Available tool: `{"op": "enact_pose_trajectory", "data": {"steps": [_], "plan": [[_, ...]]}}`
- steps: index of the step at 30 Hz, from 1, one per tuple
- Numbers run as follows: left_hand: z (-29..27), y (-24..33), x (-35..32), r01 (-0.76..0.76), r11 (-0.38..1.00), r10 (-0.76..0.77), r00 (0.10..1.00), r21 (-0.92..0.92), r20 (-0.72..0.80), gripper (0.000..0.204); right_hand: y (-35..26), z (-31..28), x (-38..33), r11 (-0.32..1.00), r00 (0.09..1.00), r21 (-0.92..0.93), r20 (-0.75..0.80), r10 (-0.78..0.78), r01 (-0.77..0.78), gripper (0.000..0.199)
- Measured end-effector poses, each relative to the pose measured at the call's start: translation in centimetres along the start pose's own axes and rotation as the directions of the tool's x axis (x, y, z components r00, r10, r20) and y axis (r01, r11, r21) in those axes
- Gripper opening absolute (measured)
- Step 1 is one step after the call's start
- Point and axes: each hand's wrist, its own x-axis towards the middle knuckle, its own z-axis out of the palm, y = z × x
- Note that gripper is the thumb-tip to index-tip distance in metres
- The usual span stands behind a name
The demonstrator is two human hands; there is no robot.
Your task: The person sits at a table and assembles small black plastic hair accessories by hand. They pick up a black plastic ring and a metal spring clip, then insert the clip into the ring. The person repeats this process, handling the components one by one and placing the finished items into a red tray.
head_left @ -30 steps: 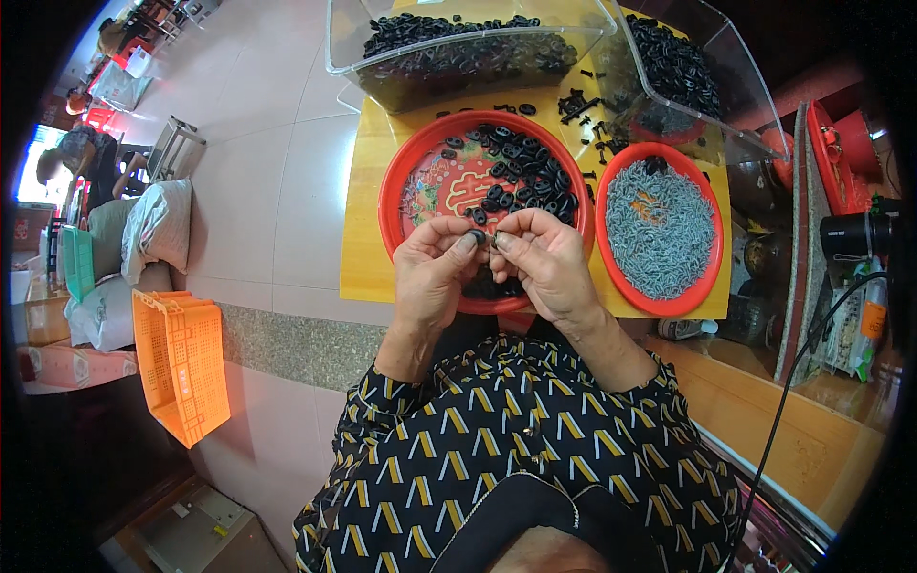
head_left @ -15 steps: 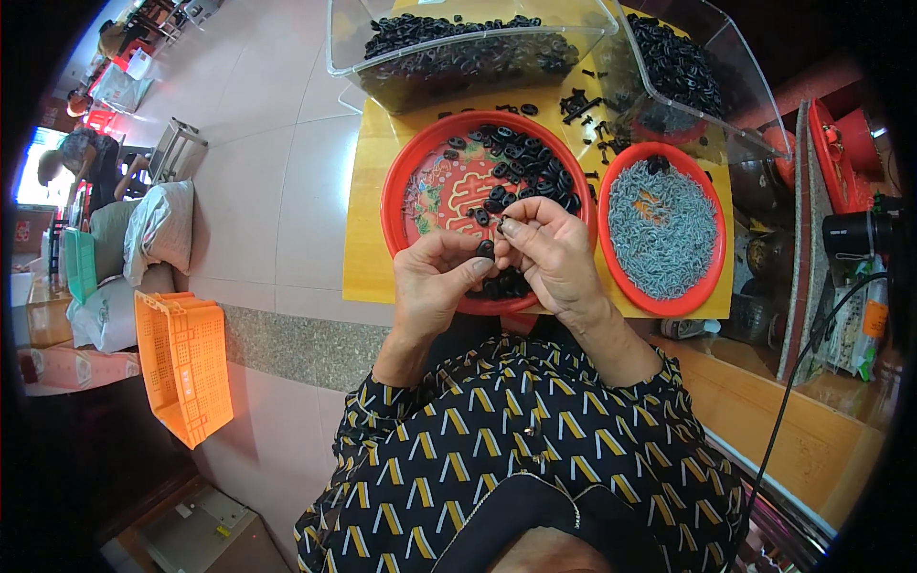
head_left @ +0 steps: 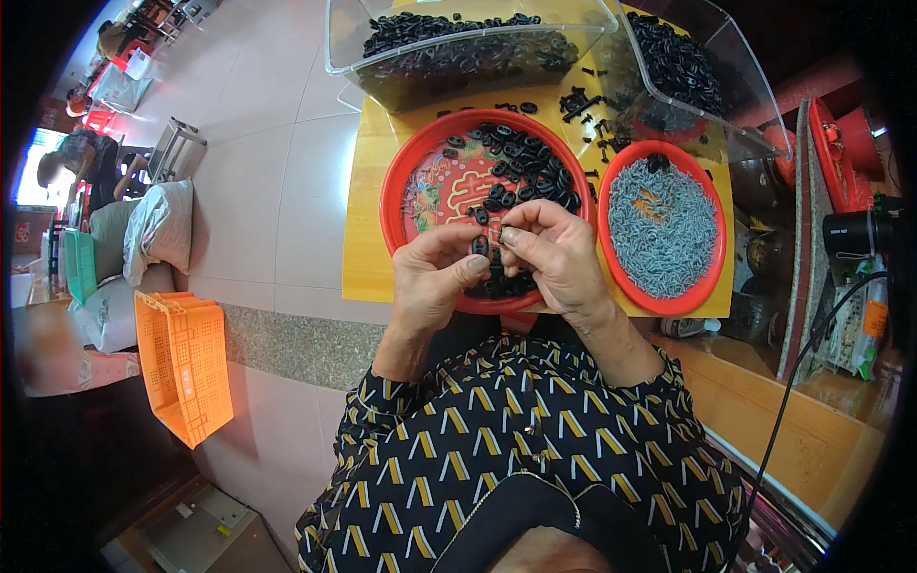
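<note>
My left hand (head_left: 427, 279) pinches a small black oval plastic piece (head_left: 479, 245) between thumb and fingertips. Close beside it, my right hand (head_left: 564, 260) is closed in a pinch; the tiny thing at its fingertips is too small to name. Both hands hover over the near part of a red round tray (head_left: 394, 177) with a patterned bottom. Many loose black oval pieces (head_left: 535, 162) lie in that tray, mostly toward its right side. To the right, a red oval tray (head_left: 718, 250) holds a heap of grey screws (head_left: 661, 234) with a small black clump at its far end.
Two clear plastic bins, one at the back (head_left: 478, 59) and one at the back right (head_left: 755, 105), hold heaps of black parts. Loose black bits (head_left: 576, 103) lie on the yellow tabletop (head_left: 366, 239). An orange crate (head_left: 186, 368) stands on the floor at left, near stuffed sacks (head_left: 158, 229).
My left hand has turned the black oval piece so its face shows more, raising it slightly. The right fingertips have shifted a little; the trays look the same.
</note>
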Motion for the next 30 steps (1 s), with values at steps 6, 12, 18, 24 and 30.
{"op": "enact_pose_trajectory", "data": {"steps": [6,12,18,24,30], "plan": [[0.2,0.1,-0.1,0.012,0.994,-0.015,0.999,-0.112,-0.029,0.028,-0.6,0.1,-0.9,0.983,1.0,-0.182,-0.016,0.016,-0.018,0.012],[0.6,0.2,0.0,-0.003,0.999,0.002,1.0,-0.053,-0.023,0.028,-0.7,0.4,-1.0,0.963,1.0,-0.27,-0.014,0.015,-0.018,0.01],[0.7,0.1,-0.2,-0.007,1.0,0.008,0.999,0.009,-0.035,0.027,-0.7,0.5,-1.0,0.939,1.0,-0.343,-0.013,0.013,-0.017,0.008],[0.6,0.0,-0.2,-0.022,0.997,0.024,0.999,0.076,-0.028,0.027,-0.8,0.5,-1.0,0.931,1.0,-0.364,-0.016,0.013,-0.018,0.007],[0.7,0.0,-0.3,-0.056,0.985,0.055,0.998,0.162,0.01,0.026,-0.8,0.8,-1.0,0.923,1.0,-0.384,-0.005,0.006,-0.008,0.008]]}}
